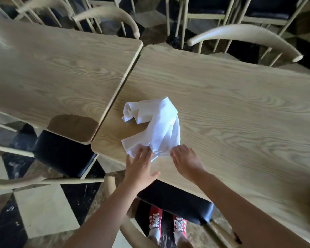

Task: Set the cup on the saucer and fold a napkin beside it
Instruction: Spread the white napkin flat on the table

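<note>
Status: early stage, on the evidence of this view. A crumpled white cloth napkin (154, 126) lies unfolded on the pale wood-grain table (231, 108) at centre frame, near the table's lower-left corner and close to the seam where a second pale wood table (52, 68) butts against it in the upper left of the frame. The cloth is bunched, with one rolled end toward the seam and loose flaps toward the near edge; no crease or squared fold is visible.

Left hand (139, 167): fingers spread wide and flat, fingertips resting on the napkin's near corner, gripping nothing. Right hand (187, 161): fingers curled downward at the napkin's lower right edge, touching the cloth; whether it is pinching the fabric cannot be told.

Cup and saucer: neither appears anywhere in frame. Both table tops are otherwise bare. That part of the task cannot be confirmed as done and is judged outstanding.

Remaining, in my assessment: spread and flatten the napkin, fold it, and place cup on saucer with the folded napkin beside them.
</note>
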